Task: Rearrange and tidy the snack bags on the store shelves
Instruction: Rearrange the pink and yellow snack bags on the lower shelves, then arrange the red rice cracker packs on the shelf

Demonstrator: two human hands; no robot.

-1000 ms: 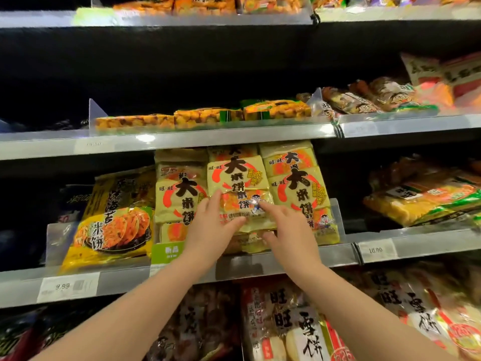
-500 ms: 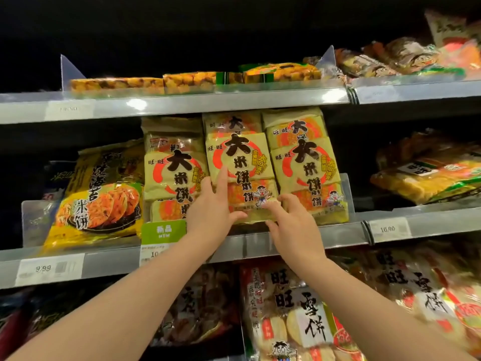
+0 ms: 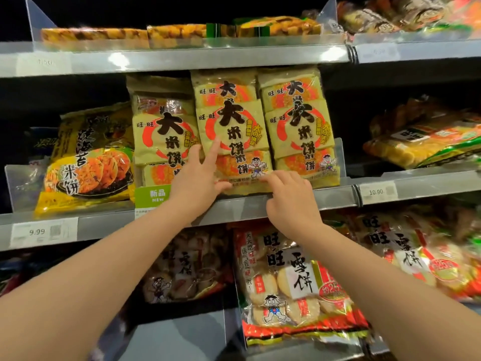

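Note:
Three columns of yellow rice-cracker bags with red rings and black characters stand upright on the middle shelf [image 3: 260, 204]. The middle bag [image 3: 234, 126] is at centre, a left bag [image 3: 161, 142] and a right bag [image 3: 299, 126] beside it. My left hand [image 3: 197, 175] lies against the middle bag's lower left edge, index finger stretched up its front, thumb at its bottom corner. My right hand [image 3: 289, 196] touches the same bag's bottom right edge with bent fingertips at the shelf lip.
A yellow seaweed cracker bag [image 3: 86, 168] leans at the left behind a clear divider. Flat snack packs [image 3: 179, 32] lie on the shelf above. Red-and-white cracker bags [image 3: 294, 282] fill the shelf below. Price tags [image 3: 377, 192] sit on the rail.
The view has come closer to the shelf and tilted down. Both hands stay on the middle bag's lower part; the bag now stands straighter against its neighbours.

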